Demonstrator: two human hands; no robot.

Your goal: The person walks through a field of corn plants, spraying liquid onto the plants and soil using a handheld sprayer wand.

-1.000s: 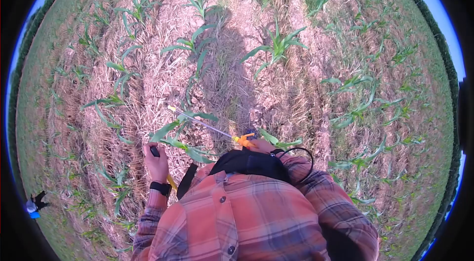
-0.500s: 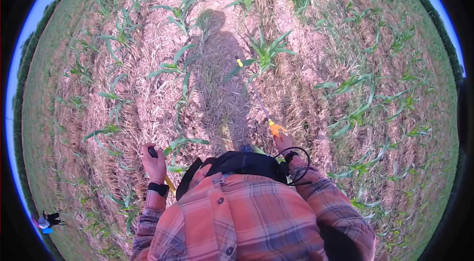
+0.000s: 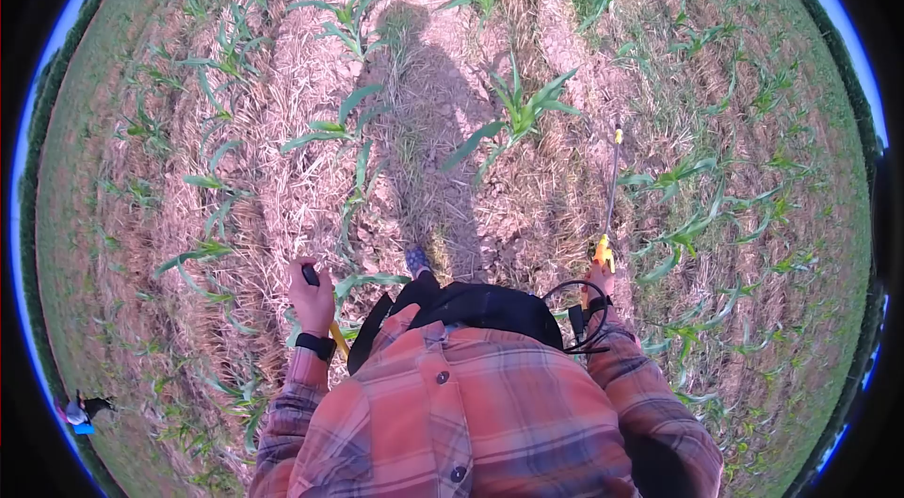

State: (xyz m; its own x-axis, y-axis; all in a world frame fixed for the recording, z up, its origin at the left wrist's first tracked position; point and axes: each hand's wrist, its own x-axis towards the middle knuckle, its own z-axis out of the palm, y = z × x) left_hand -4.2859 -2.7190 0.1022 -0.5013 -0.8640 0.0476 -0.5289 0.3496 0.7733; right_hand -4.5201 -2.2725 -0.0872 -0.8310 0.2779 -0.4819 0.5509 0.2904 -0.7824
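Observation:
In the head view my left hand [image 3: 314,298] is closed round the black grip [image 3: 310,274] of a pump lever. The yellow rod [image 3: 339,339] of this lever shows beside my wrist. To the right, my right hand [image 3: 601,281] grips the yellow-orange handle [image 3: 604,251] of a spray wand. Its thin lance [image 3: 613,185] points forward over the ground, ending in a small yellow nozzle [image 3: 619,135]. A black hose [image 3: 562,286] loops near my right wrist. The sprayer's tank is not visible.
Young corn plants [image 3: 521,112] grow in rows on dry, straw-covered soil [image 3: 311,74]. More leaves [image 3: 678,239] stand right of the wand. My shoe [image 3: 417,262] is between rows, near my shadow [image 3: 443,112]. Another person [image 3: 75,411] is far off at lower left.
My right hand and the wand have swung right, away from the middle corn plant. My left hand has shifted slightly right with the lever. One shoe has come forward into fuller view.

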